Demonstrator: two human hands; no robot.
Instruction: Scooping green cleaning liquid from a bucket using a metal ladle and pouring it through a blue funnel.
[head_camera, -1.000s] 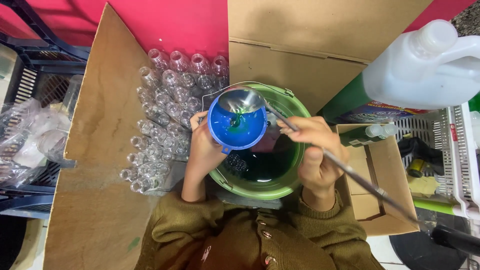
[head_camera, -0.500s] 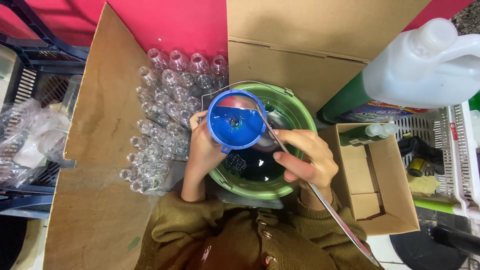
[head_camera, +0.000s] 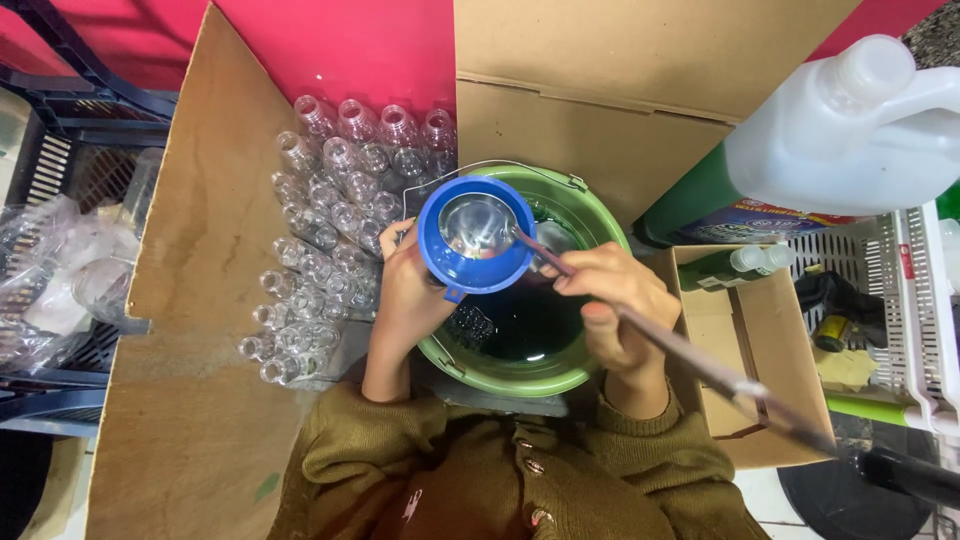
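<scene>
Left hand (head_camera: 415, 290) is wrapping around the underside of the blue funnel (head_camera: 475, 237), fingers curled shut on its lower part, holding it level above the green bucket (head_camera: 590, 365). Right hand (head_camera: 615, 310) is closing tight on the long handle of the metal ladle (head_camera: 480, 225); the ladle bowl is sitting inside the funnel mouth, and the handle is running out diagonally past the wrist toward the lower right. The bucket is holding dark green liquid and is sitting directly in front of the person, between the two forearms in olive sleeves (head_camera: 500, 470). A cluster of empty clear plastic bottles (head_camera: 330, 210) is lying just left of the bucket, necks pointing up and away, on the brown board (head_camera: 190, 330) that is covering the left side. A large cardboard box flap (head_camera: 620, 90) is standing behind the bucket. A big white jug with green liquid (head_camera: 850, 140) is lying on its side at the upper right, over an open cardboard box (head_camera: 730, 390) holding a small green bottle (head_camera: 745, 262). A white plastic crate (head_camera: 920, 320) is sitting at the far right edge. Cannot tell what the funnel spout is feeding into.
</scene>
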